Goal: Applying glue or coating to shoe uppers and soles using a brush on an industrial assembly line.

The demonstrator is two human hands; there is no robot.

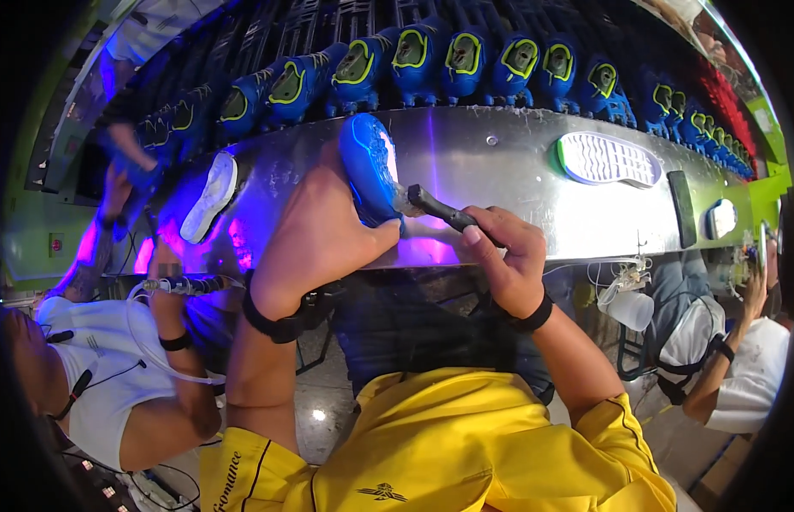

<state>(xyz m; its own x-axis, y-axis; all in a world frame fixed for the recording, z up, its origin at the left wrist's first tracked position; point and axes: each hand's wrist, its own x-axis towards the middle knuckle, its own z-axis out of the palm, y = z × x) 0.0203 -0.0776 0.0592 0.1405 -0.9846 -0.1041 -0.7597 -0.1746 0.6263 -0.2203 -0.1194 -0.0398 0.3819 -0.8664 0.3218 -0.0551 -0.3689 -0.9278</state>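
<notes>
My left hand [316, 230] is closed round a blue shoe upper [360, 162], held tilted above the metal bench with its underside turned to the right. That underside looks wet and shiny, with a whitish patch along it. In my right hand [510, 260] is a brush [444, 211] with a dark handle, gripped between thumb and fingers. Its bristles touch the lower part of the shoe's underside, close to my left thumb. My left palm and some of its fingers are hidden behind the hand and shoe.
On the metal bench [499, 209] lie a white sole [211, 198], a green-edged white sole [606, 160] and a black bar [681, 209]. Blue shoes [411, 58] line the far side. A white cup [629, 310] hangs near the front edge. Co-workers sit left [115, 367] and right [747, 375].
</notes>
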